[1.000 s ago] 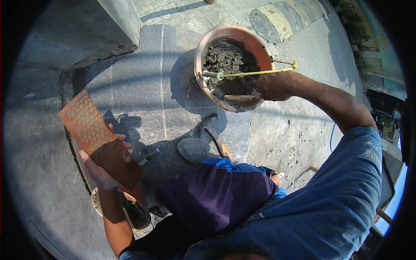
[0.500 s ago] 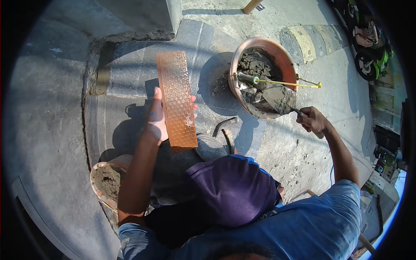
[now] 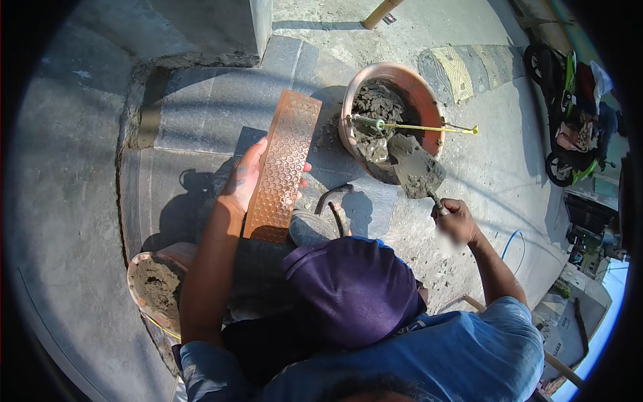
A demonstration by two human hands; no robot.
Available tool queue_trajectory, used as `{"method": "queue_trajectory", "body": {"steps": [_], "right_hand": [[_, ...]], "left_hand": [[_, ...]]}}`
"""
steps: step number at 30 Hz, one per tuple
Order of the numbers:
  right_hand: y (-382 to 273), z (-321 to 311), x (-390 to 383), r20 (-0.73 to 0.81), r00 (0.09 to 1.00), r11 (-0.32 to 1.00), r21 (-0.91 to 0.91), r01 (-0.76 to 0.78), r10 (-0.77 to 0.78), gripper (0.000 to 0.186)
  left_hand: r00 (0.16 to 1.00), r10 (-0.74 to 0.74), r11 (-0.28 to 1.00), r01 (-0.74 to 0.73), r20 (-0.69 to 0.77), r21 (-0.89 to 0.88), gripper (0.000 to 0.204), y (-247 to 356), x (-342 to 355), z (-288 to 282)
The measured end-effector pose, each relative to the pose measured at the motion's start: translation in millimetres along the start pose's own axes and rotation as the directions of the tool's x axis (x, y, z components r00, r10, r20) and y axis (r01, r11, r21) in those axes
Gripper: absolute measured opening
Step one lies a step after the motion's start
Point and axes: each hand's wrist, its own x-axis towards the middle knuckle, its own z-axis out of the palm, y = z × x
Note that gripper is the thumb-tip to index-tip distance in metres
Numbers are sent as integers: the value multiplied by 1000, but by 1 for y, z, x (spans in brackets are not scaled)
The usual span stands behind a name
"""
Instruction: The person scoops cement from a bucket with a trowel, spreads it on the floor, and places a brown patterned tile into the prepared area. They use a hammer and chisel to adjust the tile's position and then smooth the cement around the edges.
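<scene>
My left hand holds up a long terracotta tile with honeycomb-patterned face turned upward, fingertips round its right edge. My right hand grips a trowel heaped with grey mortar, held at the near right rim of an orange bucket containing mortar. A green-handled tool and a thin yellow bar lie across that bucket. Below the bucket lie a dark bent tool and a grey rounded object, partly behind my knee. A second mortar bucket stands beside my left forearm.
A concrete column stands at upper left beside grey paving. A bamboo pole stands at the top. A patterned strip lies behind the bucket. A green motorbike, a blue hose and rubble are on the right.
The tile has swung from the left to upright in front of me, now slightly tilted. My right hand has drawn the mortar-laden trowel up out of the bucket and toward me.
</scene>
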Motion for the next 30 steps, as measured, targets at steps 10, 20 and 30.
{"method": "queue_trajectory", "body": {"steps": [10, 20, 30], "right_hand": [[-17, 124, 44, -463, 475, 661, -578, 479, -748, 32], [4, 113, 71, -325, 431, 455, -857, 242, -842, 37], [4, 77, -1, -388, 567, 570, -802, 181, -726, 28]], "left_hand": [[978, -136, 986, 117, 158, 123, 63, 0, -8, 80], [986, -30, 975, -7, 162, 221, 61, -9, -19, 106], [961, -83, 996, 71, 264, 54, 66, -14, 5, 95]]}}
